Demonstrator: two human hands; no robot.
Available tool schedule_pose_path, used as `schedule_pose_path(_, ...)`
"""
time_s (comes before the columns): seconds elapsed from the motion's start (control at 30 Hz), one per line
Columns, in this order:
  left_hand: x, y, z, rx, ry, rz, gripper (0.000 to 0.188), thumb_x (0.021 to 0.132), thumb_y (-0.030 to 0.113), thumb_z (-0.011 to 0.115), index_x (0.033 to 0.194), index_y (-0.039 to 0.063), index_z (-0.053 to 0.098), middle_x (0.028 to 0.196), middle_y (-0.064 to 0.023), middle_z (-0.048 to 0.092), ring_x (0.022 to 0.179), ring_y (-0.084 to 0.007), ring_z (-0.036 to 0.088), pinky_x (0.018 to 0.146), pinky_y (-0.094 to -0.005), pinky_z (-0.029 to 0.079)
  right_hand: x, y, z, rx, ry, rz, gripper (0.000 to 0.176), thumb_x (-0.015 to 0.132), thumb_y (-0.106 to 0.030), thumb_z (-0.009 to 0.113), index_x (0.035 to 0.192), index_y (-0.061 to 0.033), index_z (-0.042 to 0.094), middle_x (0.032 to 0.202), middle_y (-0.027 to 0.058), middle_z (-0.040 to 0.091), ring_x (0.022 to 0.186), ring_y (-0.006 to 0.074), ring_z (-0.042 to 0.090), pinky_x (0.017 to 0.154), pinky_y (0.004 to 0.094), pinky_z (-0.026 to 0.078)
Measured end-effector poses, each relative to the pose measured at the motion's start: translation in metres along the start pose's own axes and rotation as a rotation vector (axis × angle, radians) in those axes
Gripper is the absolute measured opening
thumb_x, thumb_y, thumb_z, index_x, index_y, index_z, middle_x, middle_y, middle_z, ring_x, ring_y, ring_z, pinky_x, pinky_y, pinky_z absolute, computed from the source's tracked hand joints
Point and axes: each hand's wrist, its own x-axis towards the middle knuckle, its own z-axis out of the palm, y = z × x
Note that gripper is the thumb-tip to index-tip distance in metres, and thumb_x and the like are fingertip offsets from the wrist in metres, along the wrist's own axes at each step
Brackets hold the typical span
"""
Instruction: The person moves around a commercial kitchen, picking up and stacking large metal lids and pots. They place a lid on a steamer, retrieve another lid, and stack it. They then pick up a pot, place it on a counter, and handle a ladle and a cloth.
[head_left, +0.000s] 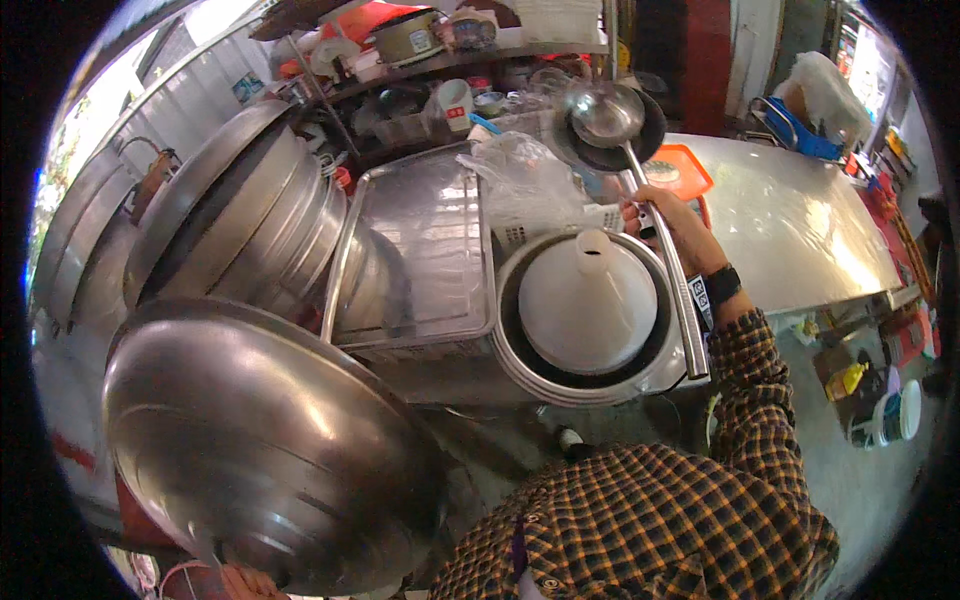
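At the lower left edge of the view, my left hand (251, 583) is at the rim of a big metal bowl (270, 435), fingers partly hidden. The bowl is tilted, its rounded outside facing up. My right hand (671, 217) grips the long handle of a steel ladle (609, 116). The ladle's bowl points away from me, in front of a dark round pan (654, 124); whether they touch I cannot tell. Below the right hand, a white funnel (585, 319) sits spout up inside a dark-lined round pot (517, 360).
Large metal bowls (240, 217) lean in a nested stack at left. Between stack and pot lies a rectangular metal tray (420, 255), with a clear plastic bag (525, 180) beside it. An orange tray (686, 169) rests on the metal tabletop (795, 225). Behind stands a cluttered shelf (480, 64).
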Motion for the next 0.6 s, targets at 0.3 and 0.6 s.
schedule_pose_path(0.3,0.002,0.030,0.149,-0.165,-0.277,-0.100,0.022,0.096,0.021,0.052,0.075,0.015,0.047,0.053,0.0079,0.027,0.038,-0.0026,0.020,0.033,-0.0203,0.016,0.035,0.037,-0.026,0.493,0.086,0.165,0.023,0.089,-0.018,0.052,0.100,0.0031,0.052,0.083,0.0026,0.053,0.070,0.0092,0.053,0.064,0.0199,0.048)
schedule_pose_path(0.6,-0.001,0.022,0.314,-0.214,-0.538,-0.244,0.019,0.098,0.022,0.049,0.082,0.011,0.049,0.058,0.0059,0.033,0.042,-0.0050,0.025,0.038,-0.0221,0.019,0.036,0.014,-0.037,0.656,0.133,0.270,0.022,0.085,-0.012,0.051,0.098,0.0046,0.050,0.074,0.0054,0.053,0.062,0.0108,0.052,0.055,0.0209,0.048)
